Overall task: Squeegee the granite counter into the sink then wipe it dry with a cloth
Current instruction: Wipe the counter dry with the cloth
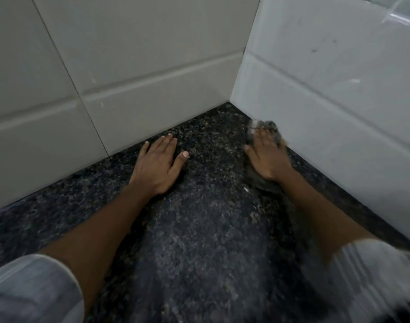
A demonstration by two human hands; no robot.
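The dark speckled granite counter (pixel 204 229) runs into a corner between two tiled walls. My left hand (pixel 157 164) lies flat on the granite with its fingers spread, holding nothing. My right hand (pixel 267 157) presses down on a grey cloth (pixel 267 125) close to the right wall, near the corner. The right hand and cloth are blurred by motion. Part of the cloth shows past the fingertips and part under the wrist. No squeegee and no sink are in view.
A pale tiled wall (pixel 129 66) stands behind the counter and a white tiled wall (pixel 327 89) closes it on the right. They meet at the corner (pixel 229 103). Grey sleeves cover both upper arms at the bottom of the view.
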